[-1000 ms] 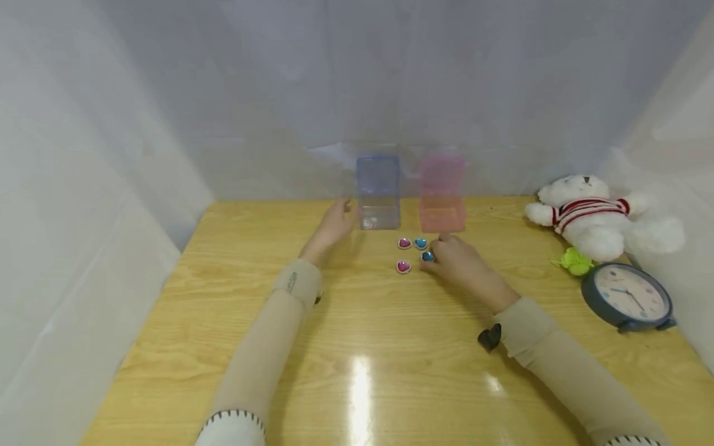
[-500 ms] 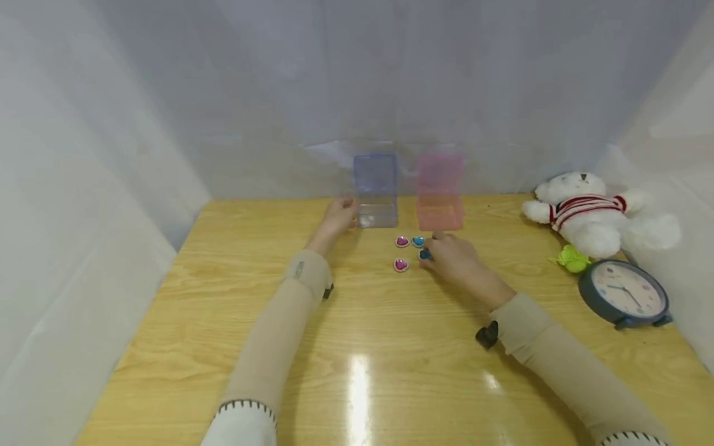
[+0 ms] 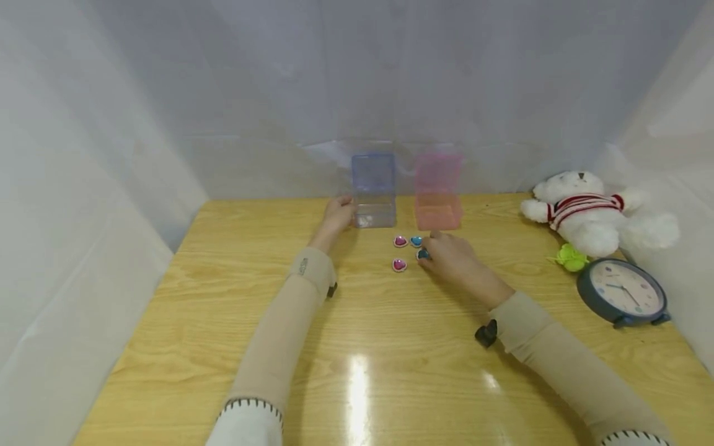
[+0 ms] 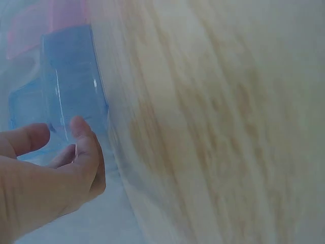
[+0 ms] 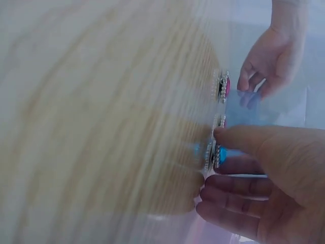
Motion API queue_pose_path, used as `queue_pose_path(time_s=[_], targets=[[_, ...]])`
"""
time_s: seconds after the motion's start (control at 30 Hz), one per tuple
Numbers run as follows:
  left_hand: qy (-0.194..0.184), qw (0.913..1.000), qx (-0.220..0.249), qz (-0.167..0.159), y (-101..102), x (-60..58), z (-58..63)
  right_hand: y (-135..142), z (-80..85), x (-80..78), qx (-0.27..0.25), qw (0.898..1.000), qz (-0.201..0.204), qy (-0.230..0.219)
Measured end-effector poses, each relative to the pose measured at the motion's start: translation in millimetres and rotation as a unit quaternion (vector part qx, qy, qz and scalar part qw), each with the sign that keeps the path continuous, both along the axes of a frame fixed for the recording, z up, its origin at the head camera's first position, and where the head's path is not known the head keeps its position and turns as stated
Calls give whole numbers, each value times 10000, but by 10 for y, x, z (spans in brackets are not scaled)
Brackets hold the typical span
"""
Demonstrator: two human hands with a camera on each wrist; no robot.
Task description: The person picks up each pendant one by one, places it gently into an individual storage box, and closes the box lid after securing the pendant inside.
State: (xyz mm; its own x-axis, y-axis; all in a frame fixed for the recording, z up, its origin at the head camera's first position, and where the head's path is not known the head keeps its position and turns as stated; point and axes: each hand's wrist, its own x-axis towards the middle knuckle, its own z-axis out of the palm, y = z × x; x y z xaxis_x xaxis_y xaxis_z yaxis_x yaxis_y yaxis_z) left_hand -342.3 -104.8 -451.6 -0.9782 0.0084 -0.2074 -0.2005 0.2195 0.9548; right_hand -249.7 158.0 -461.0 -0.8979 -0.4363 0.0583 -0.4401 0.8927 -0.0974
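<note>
My right hand (image 3: pixel 450 255) is low over the table, with thumb and index finger at the edges of a blue heart-shaped gem (image 5: pixel 221 155) that has a beaded silver rim. Right beside it lie a second blue gem (image 3: pixel 416 241) and two pink heart-shaped gems, one in the back row (image 3: pixel 400 241), the other pink gem (image 3: pixel 398 265) nearer me. At the left side of a clear blue box (image 3: pixel 375 217) is my left hand (image 3: pixel 338 214), its fingers loosely bent and a gap showing between thumb and fingers (image 4: pixel 87 152). Whether it touches the box I cannot tell.
A clear pink box (image 3: pixel 438 214) stands right of the blue one, both lids raised against the pale curtain (image 3: pixel 268 167). At the right lie a white teddy bear (image 3: pixel 591 217), a green flower-like piece (image 3: pixel 572 257) and a dark round clock (image 3: pixel 625 291) on the wooden table (image 3: pixel 223 291).
My left hand has moved slightly right, closer to the blue box. My right hand stays at the near blue gem, and the whole view has shifted a little.
</note>
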Motion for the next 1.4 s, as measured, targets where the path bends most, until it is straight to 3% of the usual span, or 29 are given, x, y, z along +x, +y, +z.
queue_pose_path(time_s=[0.47,0.73,0.87,1.13,1.4], targets=[[-119,9996,256,15,-25,-50,-75,30,8,-31,-986,9937,443,-281],[-34,10000,64,-20,4,-48,-71,28,20,-61,-1621,9847,559,-323],[-26,10000,38,-49,18,-45,-63,20,28,-84,-1567,9846,756,-151],[-3,10000,75,31,12,-45,-72,-39,-33,-104,-905,9893,1040,-476],[-19,9999,113,17,9,-37,-69,-90,-72,-81,-539,9927,1013,-379]])
